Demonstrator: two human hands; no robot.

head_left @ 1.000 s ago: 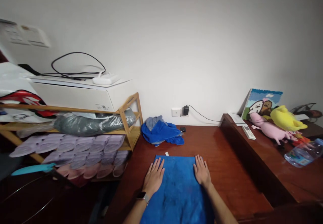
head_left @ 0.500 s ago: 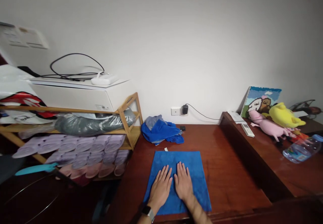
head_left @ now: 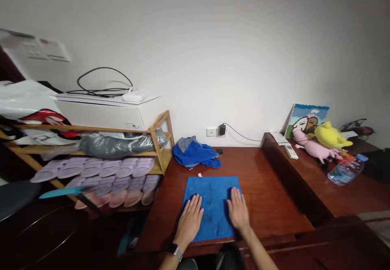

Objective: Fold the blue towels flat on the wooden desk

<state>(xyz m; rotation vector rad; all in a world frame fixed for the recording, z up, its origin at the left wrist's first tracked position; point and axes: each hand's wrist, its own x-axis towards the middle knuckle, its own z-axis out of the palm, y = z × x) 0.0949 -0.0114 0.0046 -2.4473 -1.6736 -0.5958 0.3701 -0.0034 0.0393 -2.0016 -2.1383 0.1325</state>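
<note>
On one blue cloth (head_left: 213, 209), left hand (head_left: 190, 219) and right hand (head_left: 238, 211) both — seemingly — rest.

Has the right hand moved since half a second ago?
Yes: the right hand has moved right, judged against the black boxy plug on the white wall.

Near the front edge of the glossy reddish-brown wooden table (head_left: 265, 184), the rectangular blue cloth (head_left: 213, 209) looks matt; the clear plastic bottle (head_left: 340, 175) looks shiny.
</note>
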